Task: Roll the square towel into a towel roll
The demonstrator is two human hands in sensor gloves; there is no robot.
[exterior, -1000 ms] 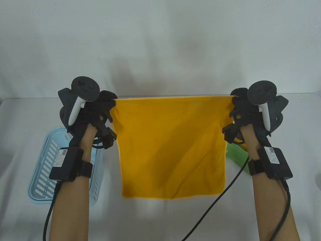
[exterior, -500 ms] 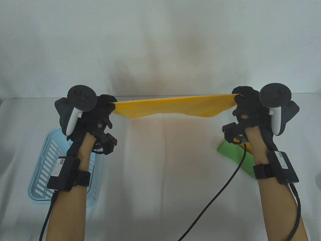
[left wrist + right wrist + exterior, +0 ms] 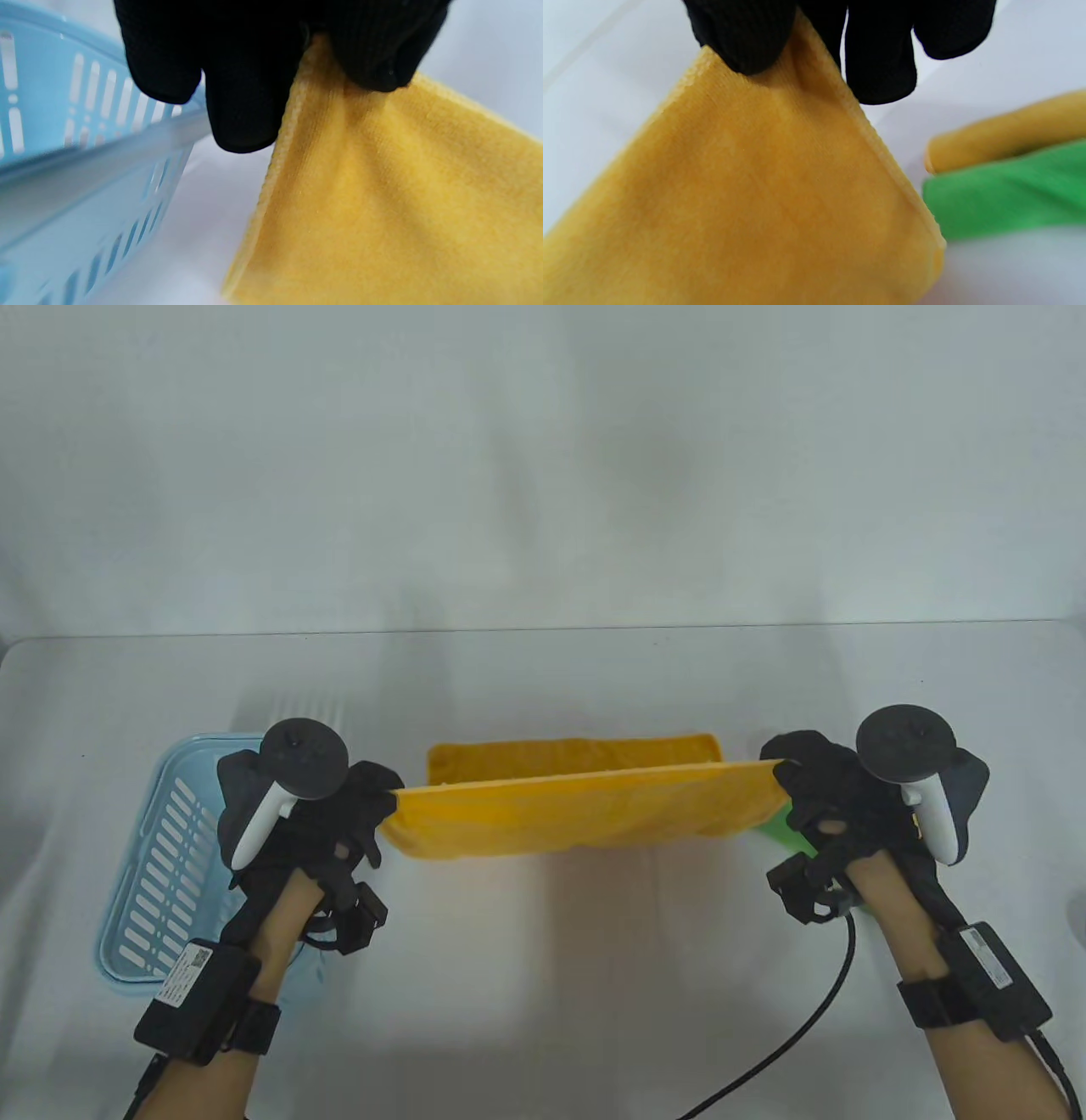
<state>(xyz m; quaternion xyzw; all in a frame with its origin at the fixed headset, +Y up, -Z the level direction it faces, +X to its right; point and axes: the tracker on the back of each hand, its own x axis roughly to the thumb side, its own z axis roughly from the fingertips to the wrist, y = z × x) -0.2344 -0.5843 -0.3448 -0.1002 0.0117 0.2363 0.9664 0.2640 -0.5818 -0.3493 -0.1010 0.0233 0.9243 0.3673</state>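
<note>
Yellow square towel (image 3: 560,806) sits at the middle of the white desk (image 3: 594,678), stretched between both hands. Its far portion lies on the desk toward 12 o'clock; its near edge is lifted and held taut.

Left hand (image 3: 318,823), at 9 o'clock of the towel: grip pinching the towel's left corner, cloth caught between thumb and fingertips (image 3: 242,106) in the left wrist view.

Right hand (image 3: 836,806), at 3 o'clock of the towel: grip pinching the right corner, thumb on top and fingers (image 3: 880,63) behind the hem in the right wrist view.

Light blue slotted basket (image 3: 161,857) stands on the desk at 9 o'clock, partly under the left forearm, just beside the towel's left hem.

Green cloth (image 3: 1005,195) and a rolled yellow cloth (image 3: 1005,131) lie touching side by side at 3 o'clock, near the towel's right corner.
</note>
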